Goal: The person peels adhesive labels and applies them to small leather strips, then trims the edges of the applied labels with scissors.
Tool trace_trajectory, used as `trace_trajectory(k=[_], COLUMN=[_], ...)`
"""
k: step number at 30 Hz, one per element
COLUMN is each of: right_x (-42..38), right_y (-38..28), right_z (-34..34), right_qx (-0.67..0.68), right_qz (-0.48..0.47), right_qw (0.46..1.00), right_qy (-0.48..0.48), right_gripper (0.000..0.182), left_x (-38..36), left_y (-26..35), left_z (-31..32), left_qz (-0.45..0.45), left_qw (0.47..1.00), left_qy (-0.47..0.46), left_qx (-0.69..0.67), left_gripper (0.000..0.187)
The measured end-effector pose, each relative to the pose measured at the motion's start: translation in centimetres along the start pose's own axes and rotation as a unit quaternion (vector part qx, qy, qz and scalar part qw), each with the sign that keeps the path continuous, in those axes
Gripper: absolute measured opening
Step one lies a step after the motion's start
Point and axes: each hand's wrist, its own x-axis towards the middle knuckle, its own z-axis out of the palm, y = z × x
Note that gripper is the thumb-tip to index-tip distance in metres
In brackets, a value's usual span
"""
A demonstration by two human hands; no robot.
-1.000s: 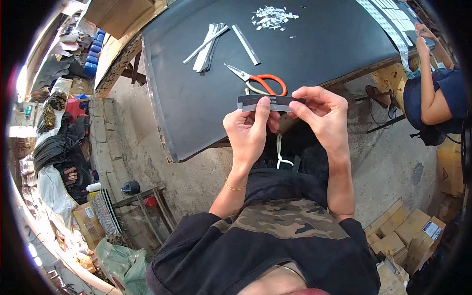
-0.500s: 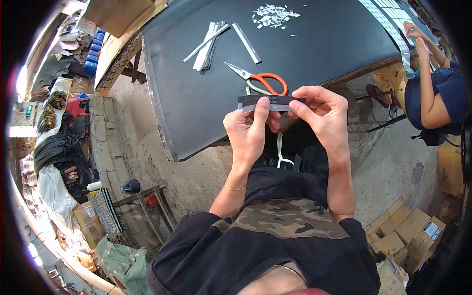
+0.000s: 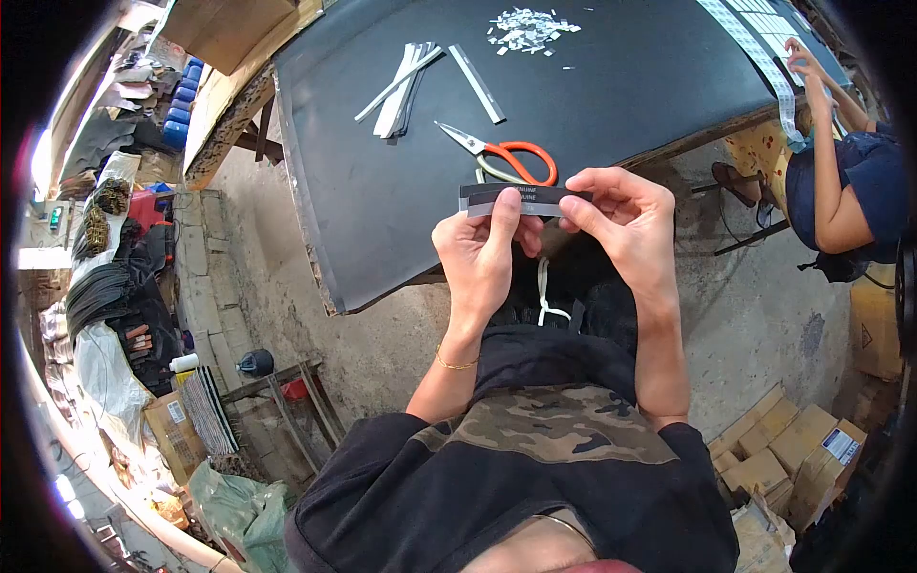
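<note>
Several dark label strips point(image 3: 546, 196) with pale lettering and grey edges lie layered between my two hands, just off the table's front edge. My left hand point(image 3: 482, 244) pinches them with the thumb on top and fingers behind. At their right end, my right hand point(image 3: 626, 215) grips the strips between thumb and fingers. Just beyond my hands, scissors point(image 3: 511, 158) with one orange and one pale handle rest on the dark table point(image 3: 334, 210), blades pointing up and left. Farther back lie a bundle of strips point(image 3: 401, 91) and a single strip point(image 3: 477, 84).
A pile of small cut pieces point(image 3: 532, 31) sits at the table's far side. To the right, another person point(image 3: 845, 191) sits with hands by long printed sheets point(image 3: 750, 43). Cardboard boxes point(image 3: 793, 444) stand at lower right; a wooden stand point(image 3: 287, 401) is at lower left.
The strips have shifted slightly against each other in my fingers. Both hands stay in nearly the same place, and the scissors and piles lie as before.
</note>
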Motion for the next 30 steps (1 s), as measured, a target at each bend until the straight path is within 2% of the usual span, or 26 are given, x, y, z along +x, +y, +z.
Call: trace_trajectory(k=[13, 16, 18, 21, 26, 30], right_x=[0.1, 0.1, 0.1, 0.1, -0.1, -0.6], right_y=[0.3, 0.2, 0.1, 0.1, -0.1, 0.1], right_z=[-0.1, -0.1, -0.1, -0.5, -1.4, -1.8], right_qx=[-0.005, 0.003, 0.005, 0.005, 0.027, -0.002], right_qz=[0.006, 0.009, 0.011, 0.021, -0.013, -0.046], right_qw=[1.0, 1.0, 1.0, 1.0, 0.998, 0.998], right_qy=[-0.001, 0.0, 0.0, -0.018, -0.047, -0.05], right_gripper=[0.017, 0.017, 0.018, 0.022, 0.034, 0.034], left_x=[0.1, 0.1, 0.1, 0.0, 0.1, 0.3], left_y=[-0.2, -0.4, -0.5, -0.5, -0.5, -0.7], left_z=[0.0, 0.3, 0.5, 0.6, 0.4, 0.2], left_qz=[-0.01, -0.015, -0.049, -0.053, -0.052, -0.077], left_qw=[1.0, 0.999, 0.998, 0.998, 0.997, 0.992], left_qy=[0.0, -0.024, -0.032, -0.028, -0.011, -0.017], left_qx=[-0.025, -0.04, -0.001, -0.024, -0.054, -0.099], left_gripper=[0.025, 0.021, 0.018, 0.016, 0.015, 0.016])
